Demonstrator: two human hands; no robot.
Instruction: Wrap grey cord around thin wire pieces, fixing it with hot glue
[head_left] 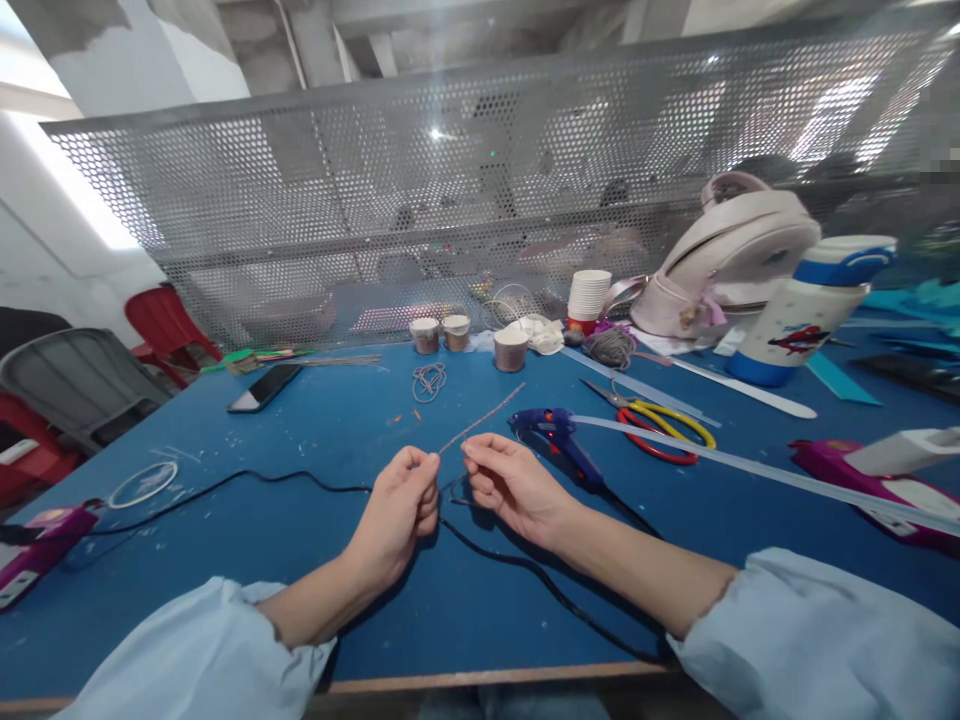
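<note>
My left hand (403,505) is closed in a pinch on the lower end of a thin stick (487,412), which looks wrapped in greyish-brown strand and slants up to the right. Close beside it, my right hand (517,487) pinches thumb and forefinger together near the stick's lower part. What sits between those fingertips is too small to make out. A thin dark strand (456,488) shows between the hands. To the right lies a blue glue gun (553,430). Beyond the hands, a small bundle of grey cord (429,382) rests on the blue table (247,580).
Small cups (511,352) stand at the back, near stacked paper cups (589,296) and a yarn ball (611,348). Scissors (660,425), a bottle (802,315) and a backpack (731,265) occupy the right. A phone (265,388) and black cable (292,478) lie left.
</note>
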